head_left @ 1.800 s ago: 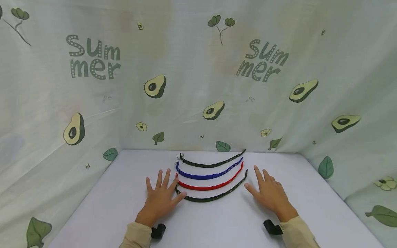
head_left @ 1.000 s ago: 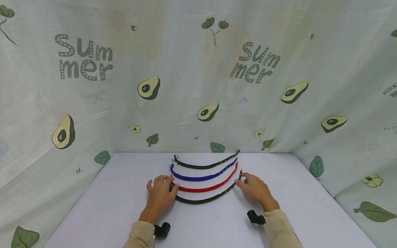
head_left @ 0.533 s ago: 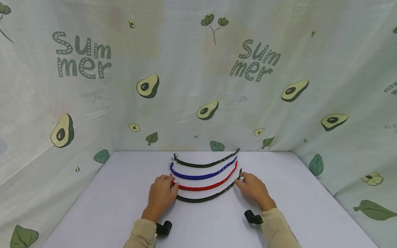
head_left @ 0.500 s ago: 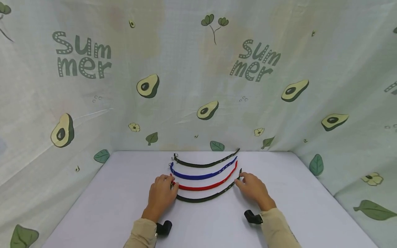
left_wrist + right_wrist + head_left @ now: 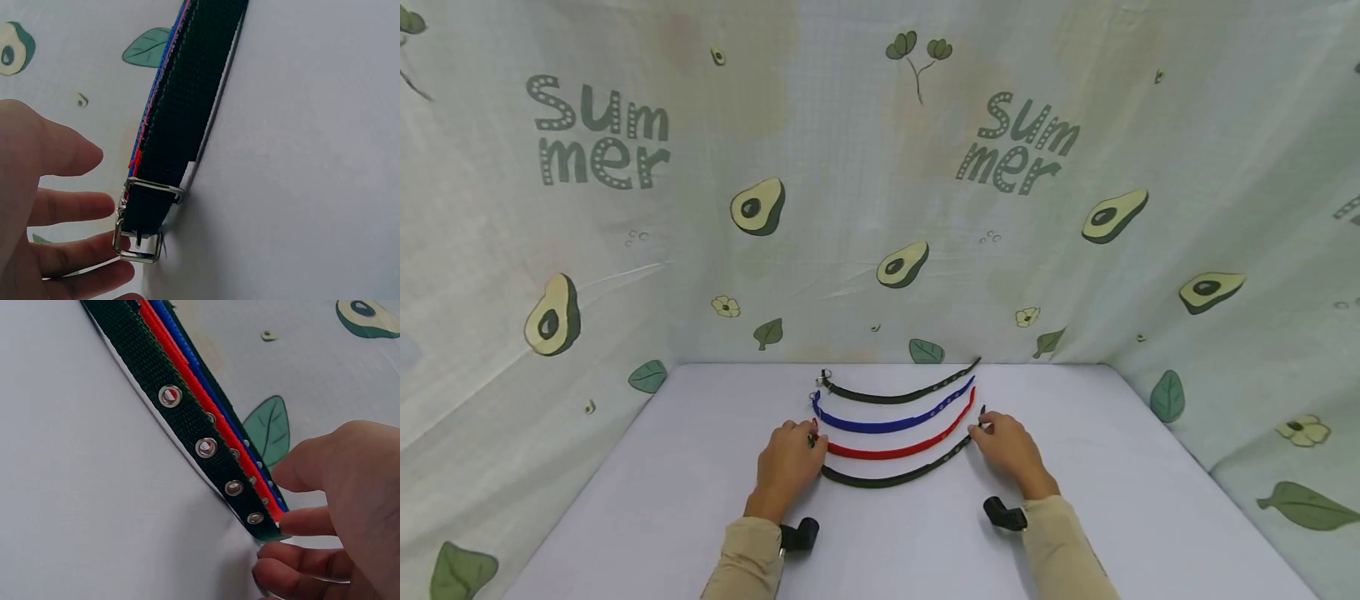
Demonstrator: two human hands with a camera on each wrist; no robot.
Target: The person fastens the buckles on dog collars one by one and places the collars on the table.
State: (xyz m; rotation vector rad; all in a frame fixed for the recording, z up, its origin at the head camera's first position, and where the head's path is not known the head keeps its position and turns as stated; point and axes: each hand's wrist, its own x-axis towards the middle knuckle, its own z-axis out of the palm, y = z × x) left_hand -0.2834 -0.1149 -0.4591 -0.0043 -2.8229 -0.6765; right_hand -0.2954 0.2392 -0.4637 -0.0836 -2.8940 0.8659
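Note:
Four webbing straps with metal fittings, like dog collars, lie curved one behind another on the white table. In the head view the nearest is a dark green collar point(image 5: 880, 482), then a red collar point(image 5: 880, 454), a blue collar point(image 5: 868, 427) and another dark green collar point(image 5: 887, 399). My left hand point(image 5: 784, 468) is over the buckle end of the nearest one. In the left wrist view its middle fingertip meets the metal buckle point(image 5: 139, 253), thumb apart. My right hand point(image 5: 1011, 450) bends over the eyelet end; its fingertips point(image 5: 269, 550) are at the tip, not closed round it.
Behind the table point(image 5: 647, 500) hangs a pale cloth point(image 5: 827, 125) printed with avocados, leaves and lettering; it also covers the sides. Black wrist-worn devices point(image 5: 801, 534) sit below both hands, at the sleeve ends.
Both hands, spread flat beside the collars at first, have come in to the two ends of the nearest dark green collar with fingers bent down. Since then they have shifted only slightly.

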